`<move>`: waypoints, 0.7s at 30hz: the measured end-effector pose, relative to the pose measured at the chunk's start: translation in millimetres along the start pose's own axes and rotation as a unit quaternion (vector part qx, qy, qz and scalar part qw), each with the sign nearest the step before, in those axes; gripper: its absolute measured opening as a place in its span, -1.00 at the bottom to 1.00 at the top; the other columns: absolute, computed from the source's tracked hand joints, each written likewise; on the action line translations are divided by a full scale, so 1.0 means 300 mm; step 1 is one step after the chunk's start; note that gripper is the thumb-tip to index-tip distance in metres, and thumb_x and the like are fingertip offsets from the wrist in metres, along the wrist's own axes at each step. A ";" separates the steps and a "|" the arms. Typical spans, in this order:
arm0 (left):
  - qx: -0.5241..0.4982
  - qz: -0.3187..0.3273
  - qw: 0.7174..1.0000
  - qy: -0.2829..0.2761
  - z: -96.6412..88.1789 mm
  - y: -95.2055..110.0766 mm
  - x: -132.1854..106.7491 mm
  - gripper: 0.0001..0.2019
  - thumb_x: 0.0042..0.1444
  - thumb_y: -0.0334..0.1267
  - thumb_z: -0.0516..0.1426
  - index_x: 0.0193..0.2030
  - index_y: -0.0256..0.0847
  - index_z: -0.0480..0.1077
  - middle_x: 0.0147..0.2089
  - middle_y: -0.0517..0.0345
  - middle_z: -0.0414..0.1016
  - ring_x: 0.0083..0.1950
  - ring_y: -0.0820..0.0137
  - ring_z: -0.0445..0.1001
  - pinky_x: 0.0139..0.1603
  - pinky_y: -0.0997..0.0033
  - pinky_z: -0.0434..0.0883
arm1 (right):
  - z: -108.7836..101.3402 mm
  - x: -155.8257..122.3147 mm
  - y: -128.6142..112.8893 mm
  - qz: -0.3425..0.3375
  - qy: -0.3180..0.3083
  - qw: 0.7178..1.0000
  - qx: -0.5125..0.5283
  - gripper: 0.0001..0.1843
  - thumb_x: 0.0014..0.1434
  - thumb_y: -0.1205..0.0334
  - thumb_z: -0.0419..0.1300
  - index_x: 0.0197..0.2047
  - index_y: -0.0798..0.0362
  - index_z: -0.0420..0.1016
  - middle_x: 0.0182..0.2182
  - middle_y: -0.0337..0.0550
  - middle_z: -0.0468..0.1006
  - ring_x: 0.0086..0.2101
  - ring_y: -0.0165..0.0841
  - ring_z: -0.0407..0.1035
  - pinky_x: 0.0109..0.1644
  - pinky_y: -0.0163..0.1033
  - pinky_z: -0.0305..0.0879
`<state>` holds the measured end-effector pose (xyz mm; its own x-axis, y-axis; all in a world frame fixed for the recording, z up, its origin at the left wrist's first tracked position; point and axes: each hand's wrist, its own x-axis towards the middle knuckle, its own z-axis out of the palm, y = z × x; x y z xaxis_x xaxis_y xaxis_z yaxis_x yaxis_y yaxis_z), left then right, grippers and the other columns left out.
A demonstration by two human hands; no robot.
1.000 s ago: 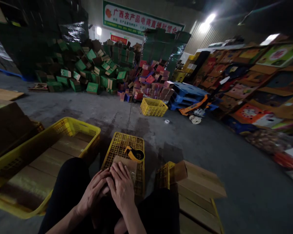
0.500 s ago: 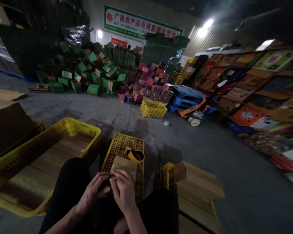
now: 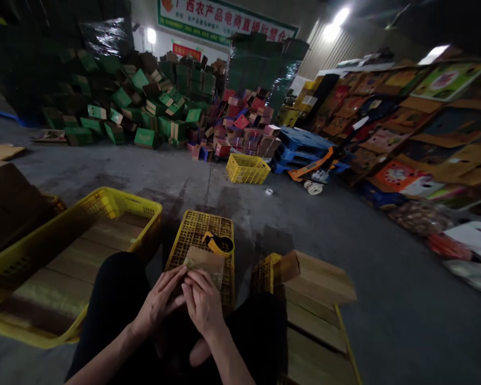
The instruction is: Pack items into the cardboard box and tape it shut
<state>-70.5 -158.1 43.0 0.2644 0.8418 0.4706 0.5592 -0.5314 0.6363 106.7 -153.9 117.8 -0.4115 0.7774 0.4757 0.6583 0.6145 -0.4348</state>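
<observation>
Both hands meet over an upturned yellow crate [image 3: 196,235] in front of my knees. My left hand [image 3: 160,302] and my right hand [image 3: 202,305] pinch the near edge of a small brown cardboard piece [image 3: 204,262] that lies on the crate. The fingers of both hands are curled against it. A yellow tape dispenser [image 3: 220,244] rests on the crate just beyond the cardboard. My legs in dark trousers flank the crate.
A big yellow crate [image 3: 116,200] with flat cardboard stands at the left. Stacked flat cartons [image 3: 316,278] lie at the right. Farther off are another yellow crate [image 3: 246,168], blue pallets [image 3: 300,141], a pallet jack [image 3: 312,171] and heaps of green and red boxes [image 3: 144,112].
The camera has tilted down and left slightly. My hands have slid back from the cardboard's middle to its near edge, fingers now pinching it.
</observation>
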 end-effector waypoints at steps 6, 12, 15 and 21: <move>0.060 0.036 0.997 -0.013 -0.045 0.028 0.038 -0.48 0.36 -0.08 0.12 0.41 -0.09 0.24 0.32 -0.02 0.41 0.34 0.15 0.35 0.32 0.10 0.40 | -0.088 -0.108 0.058 0.052 0.017 0.998 -0.041 -0.67 0.45 0.27 0.02 0.12 0.00 0.56 0.07 -0.09 0.60 0.14 -0.23 0.42 0.24 -0.05 0.44; 0.114 0.052 0.992 0.001 -0.028 0.086 0.120 -0.57 0.37 -0.13 0.09 0.34 -0.09 0.33 0.27 -0.03 0.45 0.35 0.11 0.35 0.35 -0.02 0.35 | -0.096 -0.140 0.072 0.087 0.056 0.991 -0.080 -0.65 0.44 0.21 0.05 0.18 -0.01 0.53 0.10 -0.03 0.57 0.15 -0.17 0.42 0.22 0.02 0.46; 0.124 0.102 0.986 -0.040 0.011 0.143 0.171 -0.53 0.40 -0.28 -0.02 0.43 -0.12 0.22 0.38 -0.02 0.35 0.42 0.17 0.29 0.40 0.01 0.30 | -0.089 -0.129 0.066 0.098 0.067 0.991 -0.067 -0.66 0.44 0.20 0.04 0.16 0.01 0.53 0.09 0.00 0.57 0.13 -0.17 0.42 0.22 0.04 0.45; 0.162 0.127 0.975 -0.079 0.050 0.177 0.201 -0.48 0.42 -0.20 0.00 0.48 -0.18 0.12 0.46 -0.04 0.24 0.46 0.18 0.23 0.44 0.03 0.23 | -0.151 -0.163 0.104 0.104 0.058 0.993 -0.009 -0.64 0.47 0.12 -0.01 0.08 -0.03 0.58 0.04 -0.02 0.59 0.07 -0.21 0.47 0.17 -0.02 0.48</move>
<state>-13.1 -134.0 95.9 0.5299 0.7050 0.4714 0.6721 -0.6881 0.2735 176.0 -178.8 115.3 -0.1901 0.8663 0.4620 0.7325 0.4385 -0.5207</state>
